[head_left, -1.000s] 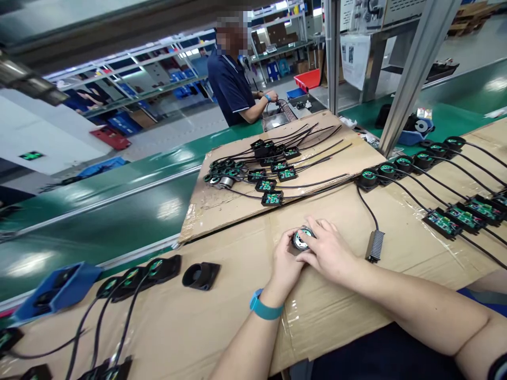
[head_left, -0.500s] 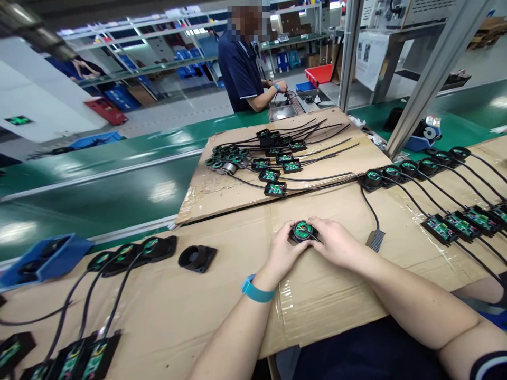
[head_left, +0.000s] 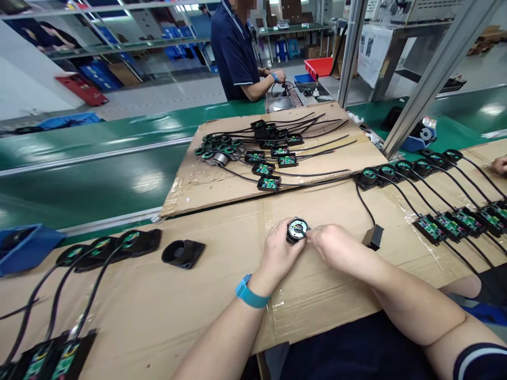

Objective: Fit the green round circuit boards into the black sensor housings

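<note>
My left hand (head_left: pixel 278 248), with a teal band on its wrist, is wrapped round a round black housing (head_left: pixel 298 230) at the middle of the cardboard-covered table. A pale disc shows inside the housing's opening. At its right edge, the fingertips of my right hand (head_left: pixel 330 241) are pinched on the black cable there. To the right lies a small black box (head_left: pixel 373 237) on a cable. An empty black housing (head_left: pixel 182 254) rests on the cardboard to the left.
Wired circuit-board units lie on a raised cardboard sheet (head_left: pixel 178 184). Rows of cabled housings stand left and right. A blue bin (head_left: pixel 29 252) is at far left. Beyond the green conveyor stands a person (head_left: pixel 233 58); another person's hand (head_left: pixel 499 164) shows at right.
The housing's opening now shows a pale disc instead of a green board. My right hand has shifted from round the housing to its right edge. The small box has turned, and the view has shifted.
</note>
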The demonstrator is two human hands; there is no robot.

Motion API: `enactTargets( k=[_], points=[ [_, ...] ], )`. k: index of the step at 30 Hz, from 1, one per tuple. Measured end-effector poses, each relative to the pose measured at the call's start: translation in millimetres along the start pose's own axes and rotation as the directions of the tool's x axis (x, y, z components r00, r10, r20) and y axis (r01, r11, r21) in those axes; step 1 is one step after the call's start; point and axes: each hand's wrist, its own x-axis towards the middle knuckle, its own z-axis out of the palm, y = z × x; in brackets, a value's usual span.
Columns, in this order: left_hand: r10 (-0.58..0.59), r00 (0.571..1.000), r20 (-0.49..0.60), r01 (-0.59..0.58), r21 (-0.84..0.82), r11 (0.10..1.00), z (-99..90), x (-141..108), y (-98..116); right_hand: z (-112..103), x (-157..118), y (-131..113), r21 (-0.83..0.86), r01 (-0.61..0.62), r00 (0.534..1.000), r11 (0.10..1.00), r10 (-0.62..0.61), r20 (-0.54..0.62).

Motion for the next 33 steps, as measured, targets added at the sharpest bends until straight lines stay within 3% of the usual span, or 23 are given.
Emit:
enactTargets(
  k=[4,10,15,20,24,26,28,30,31,33],
  points=[
    [0.023,0.998,0.065,-0.017,-0.086,0.996,-3.4,3,-3,-3,0,7,0.093,-0.004,0.993,0.996,0.014,-0.113],
    [0.015,0.997,0.077,-0.007,-0.111,0.994,-4.6,3,-3,-3,2,6,0.108,0.018,0.999,0.994,-0.013,-0.041],
    [0.027,0.996,0.09,-0.017,-0.107,0.994,-4.2,2,-5,4,4,-6,0.141,-0.011,0.989,0.99,0.032,-0.147],
    [0.0,0.975,0.221,0.033,-0.143,0.989,-15.4,1,-7,20,15,0,0.196,0.107,0.972,0.975,-0.062,-0.225],
    [0.014,0.944,0.33,0.102,-0.329,0.939,-32.8,6,-7,26,20,9,0.081,0.137,0.955,0.987,-0.11,-0.276],
    [-0.066,0.965,0.252,0.176,-0.443,0.879,-40.6,13,-13,26,20,10,0.023,0.171,0.933,0.985,-0.155,-0.326],
    [-0.231,0.972,0.038,0.217,-0.511,0.831,-47.3,22,-24,27,19,9,0.005,0.208,0.863,0.978,-0.181,-0.471],
    [-0.325,0.925,-0.196,0.196,-0.486,0.852,-51.5,27,-33,31,17,3,0.018,0.211,0.773,0.977,-0.156,-0.616],
    [-0.323,0.906,-0.275,0.179,-0.442,0.879,-52.4,28,-36,33,16,0,0.02,0.216,0.751,0.976,-0.153,-0.642],
    [-0.276,0.897,-0.346,0.152,-0.346,0.926,-51.8,28,-36,38,16,-8,-0.001,0.241,0.8,0.97,-0.199,-0.566]
  ],
)
